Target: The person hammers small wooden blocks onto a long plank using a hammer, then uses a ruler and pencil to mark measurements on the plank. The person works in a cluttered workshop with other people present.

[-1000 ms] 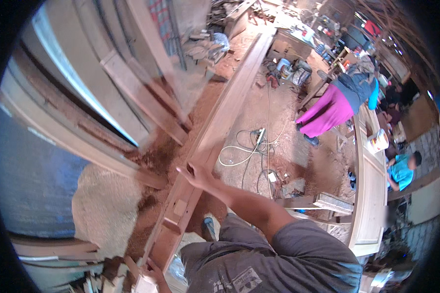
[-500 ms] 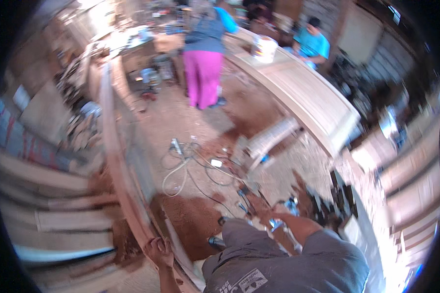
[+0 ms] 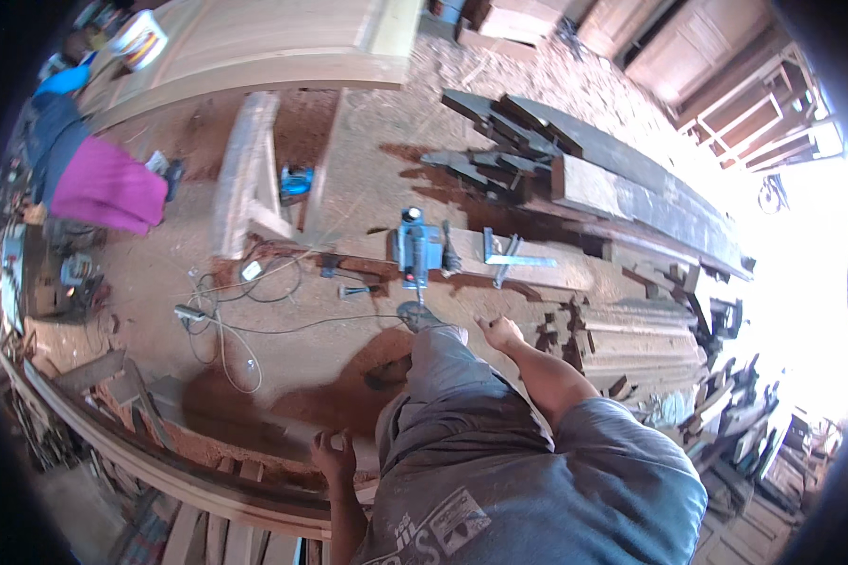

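My left hand (image 3: pixel 334 456) is at the lower middle, fingers loosely bent and apart, with nothing in it. A long wooden beam (image 3: pixel 190 482) runs beside and below it. My right hand (image 3: pixel 502 335) hangs in front of my body, empty, its fingers slightly curled and apart. Ahead of it on the floor lies a plank (image 3: pixel 565 274). On the plank sits a blue corded power tool (image 3: pixel 417 252), perhaps an electric planer; neither hand touches it. Metal squares (image 3: pixel 526 261) lie right of the tool.
Dark timbers (image 3: pixel 622 193) are stacked at the right, with more boards (image 3: pixel 631 344) nearer. Looped cables (image 3: pixel 245 330) cross the floor at left. A sawhorse-like wooden stand (image 3: pixel 245 179) is ahead, below a large panel (image 3: pixel 283 42). A person in pink trousers (image 3: pixel 108 186) bends at far left.
My view has swung to the right, bringing the blue tool and timber stacks into the middle. My left hand has come off the long beam. My right hand has come into sight.
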Available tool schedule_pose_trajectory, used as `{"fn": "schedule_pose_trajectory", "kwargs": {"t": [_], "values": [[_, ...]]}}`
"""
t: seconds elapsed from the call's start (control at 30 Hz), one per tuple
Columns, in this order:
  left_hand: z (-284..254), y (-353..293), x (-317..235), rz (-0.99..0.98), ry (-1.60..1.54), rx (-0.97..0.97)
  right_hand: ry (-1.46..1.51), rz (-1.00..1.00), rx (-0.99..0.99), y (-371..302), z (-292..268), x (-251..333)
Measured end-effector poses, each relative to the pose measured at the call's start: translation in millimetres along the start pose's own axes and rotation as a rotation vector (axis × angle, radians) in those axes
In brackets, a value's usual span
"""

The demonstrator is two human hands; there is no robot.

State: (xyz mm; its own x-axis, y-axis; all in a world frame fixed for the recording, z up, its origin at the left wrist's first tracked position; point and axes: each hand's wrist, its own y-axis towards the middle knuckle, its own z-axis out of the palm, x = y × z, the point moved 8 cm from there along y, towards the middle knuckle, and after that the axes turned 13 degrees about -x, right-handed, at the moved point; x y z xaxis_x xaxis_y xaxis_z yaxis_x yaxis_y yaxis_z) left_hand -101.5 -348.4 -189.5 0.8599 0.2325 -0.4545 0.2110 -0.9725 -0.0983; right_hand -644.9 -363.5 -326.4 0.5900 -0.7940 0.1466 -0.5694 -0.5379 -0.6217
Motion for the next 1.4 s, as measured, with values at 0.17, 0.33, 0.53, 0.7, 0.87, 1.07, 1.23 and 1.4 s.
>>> {"fn": "schedule_pose_trajectory", "kwargs": {"t": [0.17,0.33,0.53,0.7,0.87,1.07,1.23,1.4], "values": [[54,-47,67,-0.459,-0.045,0.383,0.031,0.019,-0.088,71,-12,-38],[54,-43,51,-0.504,-0.038,0.388,0.16,0.103,-0.264,167,-17,-69],[95,-65,52,-0.595,-0.019,0.505,0.216,-0.077,-0.282,247,30,-36],[117,-43,2,-0.636,0.005,0.553,0.234,0.208,-0.31,307,37,-23],[129,-35,9,-0.678,-0.028,0.512,0.267,0.269,-0.373,313,33,-21],[139,-30,12,-0.631,-0.042,0.516,0.164,0.21,-0.383,274,30,-41],[167,-20,-40,-0.466,0.006,0.602,0.208,0.155,-0.354,154,46,-83],[190,10,-151,-0.002,0.038,0.744,0.152,0.03,0.019,63,36,-60]]}}
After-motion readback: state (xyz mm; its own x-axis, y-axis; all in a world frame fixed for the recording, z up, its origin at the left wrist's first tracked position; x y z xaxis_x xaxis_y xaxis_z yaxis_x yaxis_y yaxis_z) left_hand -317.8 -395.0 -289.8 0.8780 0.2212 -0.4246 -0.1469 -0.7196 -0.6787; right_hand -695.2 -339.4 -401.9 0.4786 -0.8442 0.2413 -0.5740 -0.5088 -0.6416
